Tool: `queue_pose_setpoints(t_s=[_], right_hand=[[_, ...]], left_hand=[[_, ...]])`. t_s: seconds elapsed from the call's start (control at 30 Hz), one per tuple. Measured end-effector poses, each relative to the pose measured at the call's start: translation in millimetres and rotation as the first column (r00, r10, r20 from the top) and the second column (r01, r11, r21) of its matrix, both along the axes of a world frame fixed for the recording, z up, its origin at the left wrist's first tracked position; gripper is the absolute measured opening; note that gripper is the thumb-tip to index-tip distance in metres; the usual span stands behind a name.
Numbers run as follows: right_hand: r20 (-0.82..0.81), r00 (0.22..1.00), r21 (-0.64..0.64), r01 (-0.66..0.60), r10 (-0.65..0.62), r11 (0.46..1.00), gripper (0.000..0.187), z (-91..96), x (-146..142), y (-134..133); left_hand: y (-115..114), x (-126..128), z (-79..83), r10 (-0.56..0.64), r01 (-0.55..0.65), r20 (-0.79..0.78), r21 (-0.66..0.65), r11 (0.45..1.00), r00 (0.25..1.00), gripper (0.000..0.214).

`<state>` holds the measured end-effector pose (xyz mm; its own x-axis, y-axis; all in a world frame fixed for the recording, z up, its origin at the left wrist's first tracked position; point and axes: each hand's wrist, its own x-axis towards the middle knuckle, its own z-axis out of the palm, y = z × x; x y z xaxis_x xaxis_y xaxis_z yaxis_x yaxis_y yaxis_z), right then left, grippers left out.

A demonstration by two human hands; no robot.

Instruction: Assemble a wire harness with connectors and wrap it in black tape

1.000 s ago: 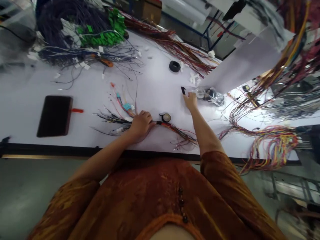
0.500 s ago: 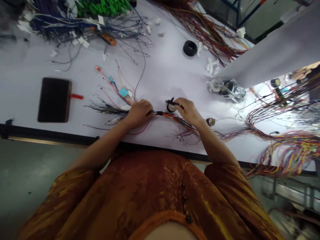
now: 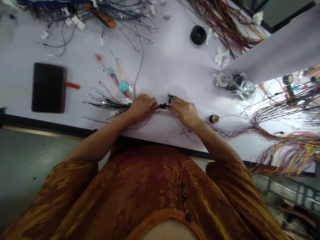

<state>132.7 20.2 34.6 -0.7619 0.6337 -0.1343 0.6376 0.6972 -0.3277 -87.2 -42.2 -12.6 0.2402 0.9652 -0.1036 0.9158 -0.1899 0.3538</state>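
A bundle of wires (image 3: 113, 106) lies along the front of the white table, its loose ends fanned out to the left. Black tape (image 3: 163, 106) is wrapped around it between my hands. My left hand (image 3: 143, 106) is closed over the bundle just left of the tape. On the other side, my right hand (image 3: 185, 111) has its fingers closed on the bundle. A roll of black tape (image 3: 172, 98) stands behind the right fingertips, partly hidden by them. Blue connectors (image 3: 123, 87) sit on wires behind my left hand.
A dark tablet-like slab (image 3: 48, 88) with a red tab lies at left. Behind are blue wires (image 3: 130, 16), an orange-handled tool (image 3: 106, 20) and a black tape roll (image 3: 198, 35). At right are a plastic bag (image 3: 233, 83), a small roll (image 3: 214, 119) and colourful wire bundles (image 3: 287, 146).
My right hand has come down from above the bundle onto the wires right of the wrapped tape. The black strip it held up no longer shows. The whole view has shifted slightly.
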Motion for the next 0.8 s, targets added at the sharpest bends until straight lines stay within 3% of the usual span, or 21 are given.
queue_pose_setpoints(t_s=[0.27, 0.4, 0.6, 0.73, 0.8], right_hand=[[0.176, 0.98, 0.176, -0.12, 0.089, 0.977, 0.024, 3.4, 1, 2], [0.187, 0.98, 0.2, -0.103, 0.065, 0.974, 0.021, 6.2, 11, -2], [0.005, 0.987, 0.099, 0.158, -0.16, 0.982, 0.024, 1.1, 49, 22], [0.076, 0.893, 0.154, 0.429, -0.444, 0.89, 0.026, -16.4, 72, 48], [-0.035, 0.898, 0.177, 0.438, -0.439, 0.882, 0.031, -20.8, 68, 46]], left_hand=[[1, 1, -2.5, 0.011, -0.011, 0.024, -0.001, 1.0, 1.0, 0.034], [1, 1, -6.6, 0.038, -0.038, -0.002, 0.003, 0.999, 0.999, 0.035], [-1, -1, -7.3, 0.101, -0.101, 0.032, 0.005, 0.995, 0.994, 0.039], [-2, -3, -8.8, 0.091, -0.093, 0.082, 0.024, 0.995, 0.993, 0.04], [-3, -2, -8.2, 0.114, -0.116, 0.103, 0.014, 0.993, 0.988, 0.039]])
